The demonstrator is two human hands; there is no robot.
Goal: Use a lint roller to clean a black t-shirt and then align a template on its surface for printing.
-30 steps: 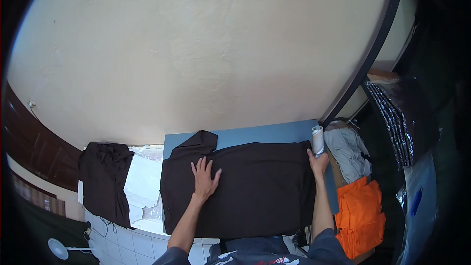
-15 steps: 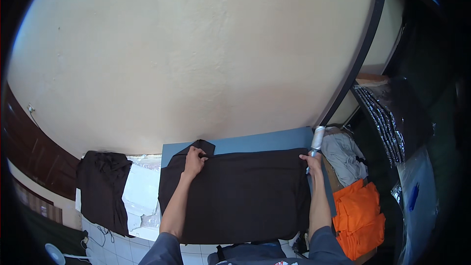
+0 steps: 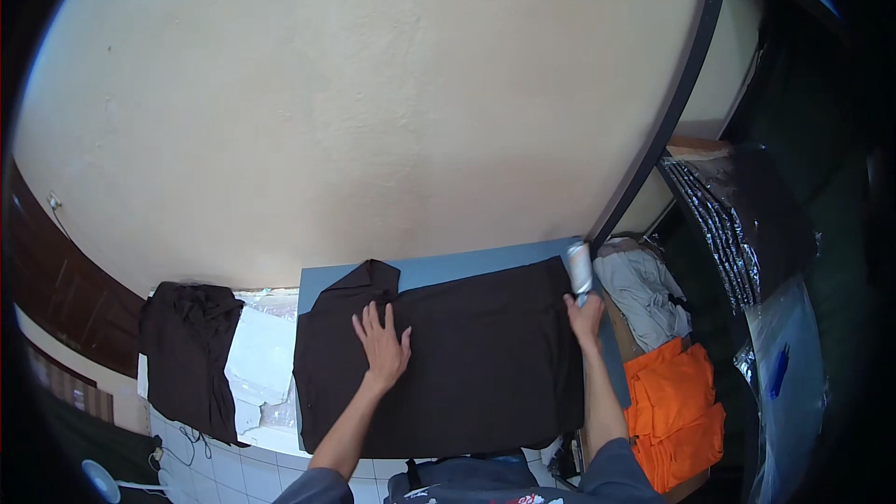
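A dark brown-black garment lies spread over a blue board. One piece of it, probably a sleeve, juts up at the upper left. My left hand rests on the cloth just below that piece, fingers spread and holding nothing. At the garment's right edge, my right hand is wrapped round the handle of a lint roller. Its white roll points up and away, beside the upper right corner of the cloth.
Another dark garment lies at the left, beside a white surface. Grey cloth and a pile of orange cloth sit close on the right. Farther right are silvery packets and a clear plastic sheet. A wall rises behind the board.
My left hand has let go of the garment's upper edge and moved down onto the cloth, spreading its fingers. The cloth's upper right corner has shifted up; my right hand still holds the lint roller.
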